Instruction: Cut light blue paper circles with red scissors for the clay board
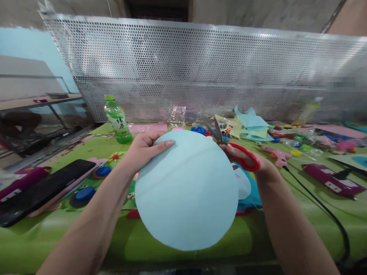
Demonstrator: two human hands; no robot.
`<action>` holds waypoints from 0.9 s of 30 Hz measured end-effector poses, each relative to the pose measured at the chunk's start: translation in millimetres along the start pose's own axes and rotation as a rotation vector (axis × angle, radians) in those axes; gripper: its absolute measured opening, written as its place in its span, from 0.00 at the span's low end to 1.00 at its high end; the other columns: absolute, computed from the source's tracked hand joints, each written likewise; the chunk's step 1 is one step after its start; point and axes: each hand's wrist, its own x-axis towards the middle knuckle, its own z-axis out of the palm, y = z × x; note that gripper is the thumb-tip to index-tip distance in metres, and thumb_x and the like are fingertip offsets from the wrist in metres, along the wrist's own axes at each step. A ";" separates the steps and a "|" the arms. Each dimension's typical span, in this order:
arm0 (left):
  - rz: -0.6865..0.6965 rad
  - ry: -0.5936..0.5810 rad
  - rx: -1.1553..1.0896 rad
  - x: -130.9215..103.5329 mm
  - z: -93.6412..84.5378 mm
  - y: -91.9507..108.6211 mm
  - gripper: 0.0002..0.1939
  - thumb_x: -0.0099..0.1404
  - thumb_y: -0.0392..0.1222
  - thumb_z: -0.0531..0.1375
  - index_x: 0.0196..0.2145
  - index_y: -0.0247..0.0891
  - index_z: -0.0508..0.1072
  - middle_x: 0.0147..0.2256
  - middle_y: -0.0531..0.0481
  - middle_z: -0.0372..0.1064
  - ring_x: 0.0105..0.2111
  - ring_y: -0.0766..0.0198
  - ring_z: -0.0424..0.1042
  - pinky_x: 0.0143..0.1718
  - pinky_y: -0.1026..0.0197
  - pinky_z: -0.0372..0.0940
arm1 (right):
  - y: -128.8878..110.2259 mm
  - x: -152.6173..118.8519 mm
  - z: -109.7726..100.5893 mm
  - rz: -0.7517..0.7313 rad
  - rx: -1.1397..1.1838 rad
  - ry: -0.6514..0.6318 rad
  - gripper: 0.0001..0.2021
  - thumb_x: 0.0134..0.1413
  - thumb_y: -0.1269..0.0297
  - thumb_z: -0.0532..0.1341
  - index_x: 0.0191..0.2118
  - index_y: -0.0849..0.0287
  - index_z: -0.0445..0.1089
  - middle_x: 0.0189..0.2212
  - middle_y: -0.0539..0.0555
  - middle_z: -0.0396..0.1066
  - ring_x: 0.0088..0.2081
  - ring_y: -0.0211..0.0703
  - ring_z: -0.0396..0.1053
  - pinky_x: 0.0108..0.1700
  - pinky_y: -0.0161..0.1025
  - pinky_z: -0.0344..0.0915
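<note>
A large round sheet of light blue paper [186,191] is held up over the front of the table. My left hand [150,149] pinches its upper left edge, thumb on the near face and fingers behind. In my right hand [241,154] is a pair of scissors [216,131] with red handles. The blades are spread and point up and to the left, just beyond the sheet's upper right edge. Behind the sheet, a white and blue piece [243,183] is partly hidden.
A green tea bottle [118,120] stands at the back left. On the left lies a black phone [48,187]. Blue paper scraps [254,122] are heaped at the back. A pink glue gun [279,156] and a purple power strip [332,179] lie right, with a black cable. A perforated metal panel [183,65] rises behind.
</note>
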 end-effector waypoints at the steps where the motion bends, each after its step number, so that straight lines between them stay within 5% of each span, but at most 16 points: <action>1: 0.015 -0.007 0.028 0.5 -0.1 -0.3 0.14 0.48 0.49 0.67 0.30 0.38 0.75 0.24 0.53 0.73 0.20 0.69 0.68 0.19 0.70 0.64 | -2.2 -1.3 1.8 0.020 -0.017 -0.008 0.20 0.55 0.46 0.53 0.27 0.60 0.61 0.19 0.46 0.56 0.18 0.30 0.53 0.18 0.30 0.48; 12: 0.040 0.006 0.229 2.7 -2.6 0.4 0.15 0.48 0.51 0.65 0.29 0.38 0.75 0.24 0.53 0.71 0.20 0.70 0.68 0.18 0.71 0.63 | -14.3 -9.1 2.0 0.127 -0.107 -0.107 0.21 0.53 0.49 0.56 0.22 0.62 0.61 0.14 0.44 0.52 0.15 0.29 0.52 0.15 0.29 0.52; 27: 0.043 0.015 0.263 4.5 -2.4 -3.3 0.13 0.48 0.50 0.66 0.27 0.38 0.75 0.23 0.52 0.71 0.20 0.67 0.68 0.17 0.69 0.62 | -17.2 -8.3 3.8 0.237 -0.273 -0.047 0.22 0.52 0.46 0.56 0.23 0.63 0.63 0.14 0.46 0.56 0.13 0.30 0.55 0.12 0.28 0.54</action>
